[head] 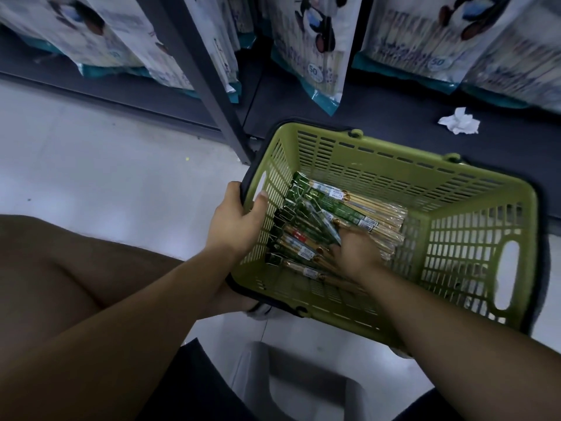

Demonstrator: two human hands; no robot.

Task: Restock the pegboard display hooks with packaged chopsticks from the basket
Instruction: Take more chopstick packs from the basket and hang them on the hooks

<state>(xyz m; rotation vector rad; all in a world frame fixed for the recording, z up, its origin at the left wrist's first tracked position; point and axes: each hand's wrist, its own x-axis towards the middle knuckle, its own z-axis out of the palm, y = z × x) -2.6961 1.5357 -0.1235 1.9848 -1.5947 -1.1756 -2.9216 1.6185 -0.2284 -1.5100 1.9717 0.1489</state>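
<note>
A green plastic basket (455,189) sits tilted on the floor against a dark shelf base. Several packaged chopsticks (334,208) with green header cards lie piled in its bottom. My left hand (236,221) grips the basket's left rim, thumb inside and fingers curled round the dark handle. My right hand (355,250) reaches down into the basket and lies on the pile, fingers spread over the packs; I cannot tell whether it grips one. No pegboard hooks are in view.
Large white and teal bags (309,53) hang or stand along the dark shelf above the basket. A grey upright post (206,86) runs down to the floor left of the basket. A crumpled white tissue (460,121) lies on the shelf base. A grey stool (303,384) stands below me.
</note>
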